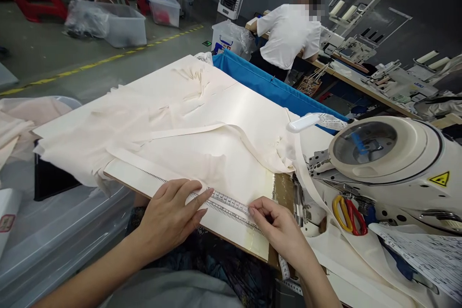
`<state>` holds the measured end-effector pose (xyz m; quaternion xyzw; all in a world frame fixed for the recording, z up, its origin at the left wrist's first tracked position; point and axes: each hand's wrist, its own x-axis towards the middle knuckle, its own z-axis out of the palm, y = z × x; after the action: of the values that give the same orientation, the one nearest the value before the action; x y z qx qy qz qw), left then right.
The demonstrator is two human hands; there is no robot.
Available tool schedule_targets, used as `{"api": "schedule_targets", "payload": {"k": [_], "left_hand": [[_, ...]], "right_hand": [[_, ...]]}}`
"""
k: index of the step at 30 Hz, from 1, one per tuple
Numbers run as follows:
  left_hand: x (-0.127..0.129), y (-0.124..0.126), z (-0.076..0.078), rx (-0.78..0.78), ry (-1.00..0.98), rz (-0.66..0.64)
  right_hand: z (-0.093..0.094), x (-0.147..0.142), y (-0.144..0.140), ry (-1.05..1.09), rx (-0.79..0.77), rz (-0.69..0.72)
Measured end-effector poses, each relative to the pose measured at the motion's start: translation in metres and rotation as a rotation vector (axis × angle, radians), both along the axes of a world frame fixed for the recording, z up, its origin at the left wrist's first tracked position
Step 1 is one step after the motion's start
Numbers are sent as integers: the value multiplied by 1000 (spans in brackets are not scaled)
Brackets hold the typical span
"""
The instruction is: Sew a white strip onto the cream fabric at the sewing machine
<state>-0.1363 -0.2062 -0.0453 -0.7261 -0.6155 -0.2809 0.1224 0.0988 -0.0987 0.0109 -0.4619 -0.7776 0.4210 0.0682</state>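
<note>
While our left hand [169, 216] lies open and flat, pressing the cream fabric [202, 154] onto the measuring tape [231, 203], our right hand [279, 231] pinches the tape's end.

The left hand [169, 214] lies palm down, fingers [202, 198] stretched flat near the tabletop's front edge. The right hand [279, 226] is curled, its fingertips pinched together. Both forearms are bare.

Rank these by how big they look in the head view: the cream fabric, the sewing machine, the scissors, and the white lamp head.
1. cream fabric
2. sewing machine, though it sits nearer the camera and runs off the frame, so this is less sure
3. scissors and white lamp head: they look alike, so no ranking
</note>
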Motion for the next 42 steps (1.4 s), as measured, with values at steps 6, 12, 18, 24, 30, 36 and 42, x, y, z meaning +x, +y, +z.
{"api": "schedule_targets", "payload": {"k": [6,12,18,24,30,36,42], "left_hand": [[-2,1,5,21,24,-14],[-5,4,4,17,53,-38],[-8,7,7,17,50,-76],[-8,9,11,-8,65,-87],[-16,7,11,-70,71,-96],[25,10,25,29,-35,-205],[85,23,19,-14,-75,-468]], "right_hand": [[1,4,-7,-25,84,-51],[6,7,-14,-72,128,-84],[8,8,-15,-68,142,-102],[7,8,-12,-85,142,-70],[7,5,-8,-109,139,-55],[11,4,-7,-154,145,-56],[12,4,-7,-169,151,-65]]}}
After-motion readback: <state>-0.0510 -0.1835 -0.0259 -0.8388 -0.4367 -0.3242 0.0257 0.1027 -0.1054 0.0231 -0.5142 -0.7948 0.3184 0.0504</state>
